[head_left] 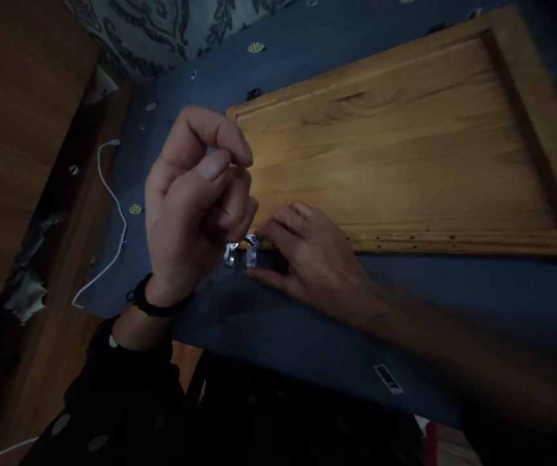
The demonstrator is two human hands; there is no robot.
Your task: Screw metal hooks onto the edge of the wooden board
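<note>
Left hand (188, 200) curls; right hand (314, 259) touches wooden panel (394, 142)

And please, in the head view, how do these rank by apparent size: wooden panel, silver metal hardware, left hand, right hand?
1. Wooden panel
2. Left hand and right hand, unranked: the left looks bigger but seems nearer the camera
3. Silver metal hardware, partly hidden
</note>
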